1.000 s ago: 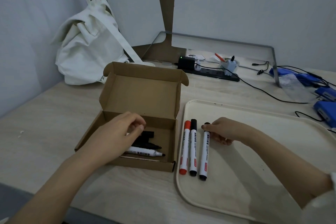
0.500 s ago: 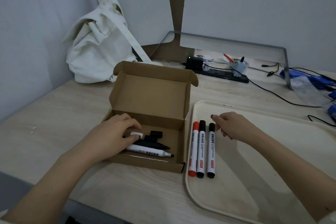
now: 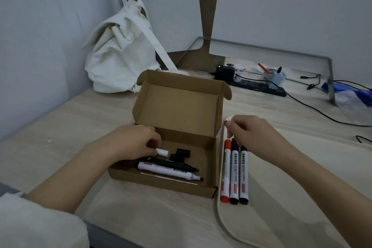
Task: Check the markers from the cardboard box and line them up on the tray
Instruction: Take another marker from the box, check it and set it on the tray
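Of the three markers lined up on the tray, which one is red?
The leftmost marker, next to the cardboard box: its cap and end plug are red; the middle marker and right marker have black ones.

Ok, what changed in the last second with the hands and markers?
The right hand set the third marker straight against the other two on the tray, let it go, and now has its fingers at their caps. The left hand, inside the cardboard box, has taken a white marker end between its fingers. The red marker, its black-capped neighbour and the two uncapped markers in the box stayed put.
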The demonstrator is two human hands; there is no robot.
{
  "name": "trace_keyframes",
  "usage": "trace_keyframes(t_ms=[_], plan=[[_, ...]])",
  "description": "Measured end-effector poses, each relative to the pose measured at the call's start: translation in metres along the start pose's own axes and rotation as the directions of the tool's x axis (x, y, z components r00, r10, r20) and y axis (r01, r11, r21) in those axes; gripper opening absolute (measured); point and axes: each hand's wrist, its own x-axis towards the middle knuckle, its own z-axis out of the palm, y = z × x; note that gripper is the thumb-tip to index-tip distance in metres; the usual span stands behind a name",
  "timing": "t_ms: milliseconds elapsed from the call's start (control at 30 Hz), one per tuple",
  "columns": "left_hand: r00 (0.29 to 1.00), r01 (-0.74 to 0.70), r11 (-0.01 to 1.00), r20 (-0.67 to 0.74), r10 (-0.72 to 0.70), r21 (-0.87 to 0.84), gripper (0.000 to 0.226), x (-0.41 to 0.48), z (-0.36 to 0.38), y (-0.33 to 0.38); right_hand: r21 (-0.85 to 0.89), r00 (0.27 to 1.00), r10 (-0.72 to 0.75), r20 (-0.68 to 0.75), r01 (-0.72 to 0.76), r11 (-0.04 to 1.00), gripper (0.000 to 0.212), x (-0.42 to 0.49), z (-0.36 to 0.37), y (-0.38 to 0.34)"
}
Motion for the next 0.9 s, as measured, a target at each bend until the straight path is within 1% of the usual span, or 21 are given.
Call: trace_keyframes(t_ms=[133,233,300,367,467,533,733,900], plan=[[1.0,-0.014,1.0,-0.023,0.014,-0.008,0.022,0.001,0.0,0.002,-0.019,0.997,-0.071,0.044,0.071,0.997,0.033,0.002,0.011,-0.012],[0.991,-0.042,0.996,-0.13,0.032,-0.076,0.021,-0.006,-0.001,0.004,-0.046,0.992,-0.099,0.078,0.103,0.994,0.029,0.001,0.017,-0.016],[0.984,-0.082,0.991,-0.166,0.063,-0.109,0.015,-0.015,-0.001,0.008,-0.066,0.991,-0.095,0.097,0.102,0.993,0.028,0.001,0.019,-0.017],[0.987,-0.117,0.987,-0.127,0.102,-0.114,0.013,-0.023,0.0,0.013,-0.082,0.989,-0.094,0.115,0.104,0.991,0.027,0.0,0.022,-0.018],[0.992,-0.125,0.99,-0.033,0.123,-0.071,0.021,-0.026,0.002,0.021,-0.073,0.984,-0.105,0.147,0.116,0.991,0.026,0.0,0.025,-0.021],[0.992,-0.13,0.991,-0.005,0.13,-0.022,0.024,-0.022,0.002,0.025,-0.07,0.981,-0.106,0.165,0.118,0.991,0.026,-0.001,0.026,-0.023],[0.985,-0.172,0.983,-0.013,0.173,0.07,0.019,-0.016,0.003,0.031,-0.085,0.983,-0.091,0.161,0.105,0.991,0.025,-0.003,0.022,-0.02],[0.984,-0.167,0.986,-0.067,0.167,0.008,0.016,-0.023,0.0,0.025,-0.07,0.986,-0.076,0.145,0.087,0.994,0.026,-0.002,0.019,-0.014]])
